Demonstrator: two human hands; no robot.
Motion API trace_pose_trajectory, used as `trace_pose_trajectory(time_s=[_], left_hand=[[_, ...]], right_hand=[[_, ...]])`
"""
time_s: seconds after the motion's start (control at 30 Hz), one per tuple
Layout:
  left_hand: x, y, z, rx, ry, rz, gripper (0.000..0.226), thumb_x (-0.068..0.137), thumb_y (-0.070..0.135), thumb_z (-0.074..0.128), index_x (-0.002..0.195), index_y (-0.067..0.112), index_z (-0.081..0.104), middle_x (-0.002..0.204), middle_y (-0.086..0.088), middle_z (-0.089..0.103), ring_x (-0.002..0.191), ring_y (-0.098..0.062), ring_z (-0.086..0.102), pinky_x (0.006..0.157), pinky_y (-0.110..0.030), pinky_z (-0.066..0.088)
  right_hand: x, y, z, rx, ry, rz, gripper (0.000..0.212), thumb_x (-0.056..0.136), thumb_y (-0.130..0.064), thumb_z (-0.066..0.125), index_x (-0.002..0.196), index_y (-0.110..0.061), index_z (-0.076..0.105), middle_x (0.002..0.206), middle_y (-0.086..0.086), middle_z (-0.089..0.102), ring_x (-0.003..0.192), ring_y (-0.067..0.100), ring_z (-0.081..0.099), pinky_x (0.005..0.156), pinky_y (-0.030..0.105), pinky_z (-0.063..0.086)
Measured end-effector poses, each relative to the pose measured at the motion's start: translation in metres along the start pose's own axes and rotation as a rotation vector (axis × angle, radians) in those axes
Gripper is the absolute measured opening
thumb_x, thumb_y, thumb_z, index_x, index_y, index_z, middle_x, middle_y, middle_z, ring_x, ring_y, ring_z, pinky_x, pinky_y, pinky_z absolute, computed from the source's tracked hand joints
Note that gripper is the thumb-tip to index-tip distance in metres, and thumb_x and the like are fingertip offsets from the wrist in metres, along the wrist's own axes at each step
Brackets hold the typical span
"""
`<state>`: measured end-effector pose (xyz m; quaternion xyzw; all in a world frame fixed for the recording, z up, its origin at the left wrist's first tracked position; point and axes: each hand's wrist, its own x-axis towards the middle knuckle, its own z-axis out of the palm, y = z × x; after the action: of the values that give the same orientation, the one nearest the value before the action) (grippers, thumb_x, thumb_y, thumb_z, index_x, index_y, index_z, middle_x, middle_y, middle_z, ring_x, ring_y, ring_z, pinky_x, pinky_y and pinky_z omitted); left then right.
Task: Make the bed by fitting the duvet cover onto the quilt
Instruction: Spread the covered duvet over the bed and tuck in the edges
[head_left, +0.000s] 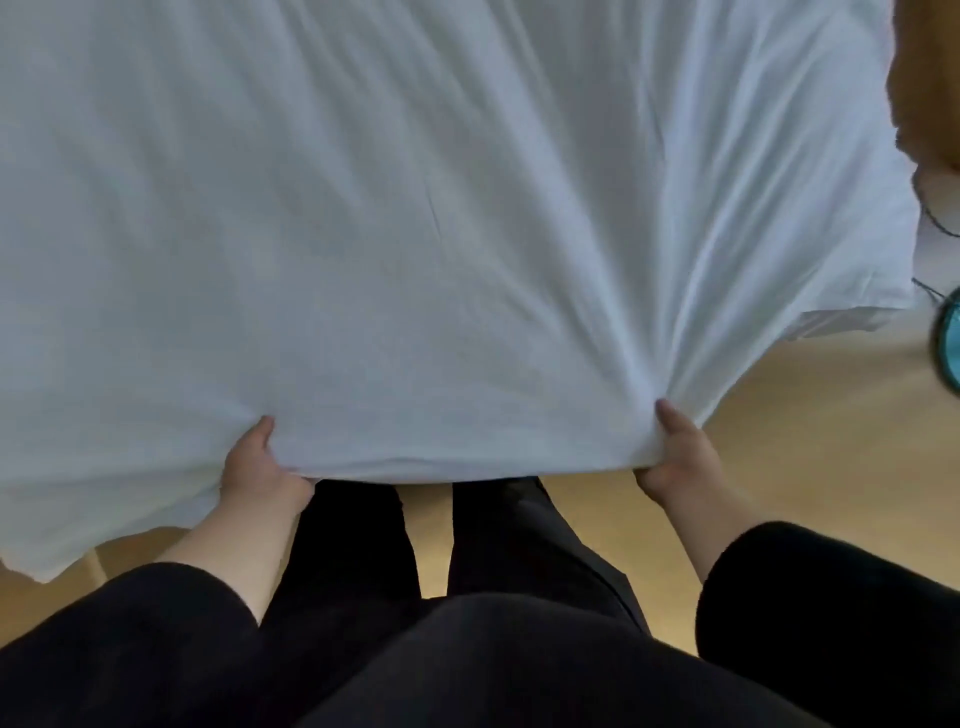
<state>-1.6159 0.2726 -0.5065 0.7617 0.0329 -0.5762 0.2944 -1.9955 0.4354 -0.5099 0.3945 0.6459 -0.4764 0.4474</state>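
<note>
Head view, duvet cover: a broad white duvet cover (441, 208) fills the upper two thirds of the picture, spread outward from the person and creased in long folds that fan away from the two gripping points.
Head view, near edge: the cover's near hem hangs in a shallow curve between the two hands, just above the person's legs; its left part droops lower toward the floor.
Head view, left hand: the left hand (257, 462) grips the near hem, thumb lying on top of the cloth and fingers curled under it, out of sight.
Head view, right hand: the right hand (675, 452) grips the hem likewise, thumb on top, fingers tucked beneath; the cloth bunches tightly at this point.
Head view, spacing: the hands are well apart, one on each side of the legs.
Head view, quilt: whether the quilt lies inside the cover cannot be told.
Head view, clothing: black sleeves (831, 597) are pushed up the forearms; black trousers (493, 545) stand between the arms.
Head view, floor: a pale wooden floor (779, 441) shows below and to the right of the cover.
Head view, right margin: a teal round object (949, 348), cut off by the frame, lies at the edge near a dark cord.
</note>
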Motion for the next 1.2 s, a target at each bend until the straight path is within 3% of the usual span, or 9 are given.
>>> trace_pose_trajectory(time_s=[0.2, 0.3, 0.4, 0.47, 0.53, 0.6, 0.67, 0.83, 1.2], left_hand=[[-0.022, -0.043, -0.061, 0.373, 0.232, -0.451, 0.027, 0.089, 0.014, 0.075, 0.111, 0.004, 0.063, 0.111, -0.011, 0.068, 0.081, -0.027, 0.065, 0.073, -0.039, 0.055], [-0.022, -0.046, -0.081, 0.537, 0.322, -0.501, 0.023, 0.087, 0.013, 0.077, 0.098, 0.005, 0.059, 0.092, -0.009, 0.063, 0.065, -0.021, 0.056, 0.047, -0.029, 0.050], [-0.029, -0.048, -0.088, 1.032, 0.339, -0.481, 0.019, 0.097, 0.018, 0.065, 0.089, 0.003, 0.057, 0.078, -0.011, 0.056, 0.070, -0.023, 0.055, 0.053, -0.030, 0.047], [-0.039, -0.038, -0.086, 1.383, 0.266, -0.358, 0.024, 0.102, 0.025, 0.054, 0.110, 0.004, 0.061, 0.101, -0.010, 0.064, 0.093, -0.022, 0.063, 0.072, -0.029, 0.053], [-0.045, -0.028, -0.083, 1.569, 0.129, -0.289, 0.028, 0.100, 0.026, 0.054, 0.118, 0.005, 0.059, 0.100, -0.009, 0.062, 0.083, -0.021, 0.061, 0.066, -0.030, 0.050], [-0.060, -0.014, -0.068, 1.595, 0.017, -0.163, 0.020, 0.097, 0.025, 0.058, 0.095, 0.005, 0.058, 0.081, -0.011, 0.055, 0.063, -0.023, 0.048, 0.057, -0.028, 0.040], [-0.076, 0.002, -0.042, 1.548, -0.100, 0.030, 0.020, 0.098, 0.020, 0.055, 0.083, 0.008, 0.054, 0.080, -0.011, 0.053, 0.063, -0.022, 0.044, 0.061, -0.029, 0.036], [-0.131, 0.043, 0.019, 1.467, -0.386, 0.387, 0.017, 0.097, 0.027, 0.052, 0.101, 0.012, 0.060, 0.092, -0.007, 0.063, 0.072, -0.022, 0.051, 0.065, -0.031, 0.042], [-0.234, 0.073, 0.059, 1.759, -0.683, 0.671, 0.018, 0.095, 0.026, 0.051, 0.095, 0.009, 0.059, 0.089, -0.007, 0.062, 0.067, -0.020, 0.045, 0.059, -0.030, 0.037]], right_hand=[[0.007, 0.022, -0.090, -0.462, 0.323, 0.051, 0.041, 0.081, -0.043, 0.080, 0.098, -0.012, 0.059, 0.104, 0.008, 0.066, 0.099, 0.038, 0.066, 0.091, 0.055, 0.056], [0.004, 0.022, -0.081, -0.776, 0.400, -0.023, 0.042, 0.088, -0.051, 0.067, 0.087, -0.011, 0.055, 0.084, 0.010, 0.062, 0.081, 0.035, 0.066, 0.080, 0.049, 0.058], [0.018, 0.018, -0.072, -1.236, 0.419, -0.024, 0.029, 0.099, -0.030, 0.052, 0.103, -0.003, 0.062, 0.089, 0.011, 0.061, 0.078, 0.029, 0.059, 0.071, 0.038, 0.050], [0.044, 0.011, -0.074, -1.570, 0.331, 0.005, 0.035, 0.106, -0.019, 0.040, 0.131, -0.001, 0.057, 0.119, 0.016, 0.062, 0.106, 0.029, 0.061, 0.076, 0.030, 0.048], [0.047, -0.002, -0.066, -1.698, 0.230, -0.039, 0.040, 0.109, -0.017, 0.033, 0.144, -0.001, 0.047, 0.136, 0.015, 0.056, 0.122, 0.026, 0.058, 0.069, 0.027, 0.042], [0.021, -0.016, -0.047, -1.708, 0.149, -0.108, 0.038, 0.107, -0.014, 0.040, 0.139, 0.003, 0.051, 0.136, 0.019, 0.058, 0.117, 0.027, 0.061, 0.073, 0.031, 0.047], [-0.016, -0.028, -0.028, -1.552, 0.151, -0.262, 0.037, 0.101, -0.017, 0.052, 0.131, 0.003, 0.058, 0.121, 0.019, 0.066, 0.085, 0.022, 0.062, 0.083, 0.035, 0.052], [-0.100, -0.036, 0.004, -1.270, -0.041, -0.454, 0.021, 0.100, -0.023, 0.056, 0.098, -0.003, 0.063, 0.079, 0.010, 0.057, 0.065, 0.023, 0.046, 0.060, 0.033, 0.036], [-0.227, -0.015, -0.029, -1.152, -0.234, -0.589, 0.020, 0.099, -0.032, 0.058, 0.104, -0.014, 0.064, 0.099, 0.008, 0.066, 0.076, 0.018, 0.057, 0.062, 0.028, 0.045]])
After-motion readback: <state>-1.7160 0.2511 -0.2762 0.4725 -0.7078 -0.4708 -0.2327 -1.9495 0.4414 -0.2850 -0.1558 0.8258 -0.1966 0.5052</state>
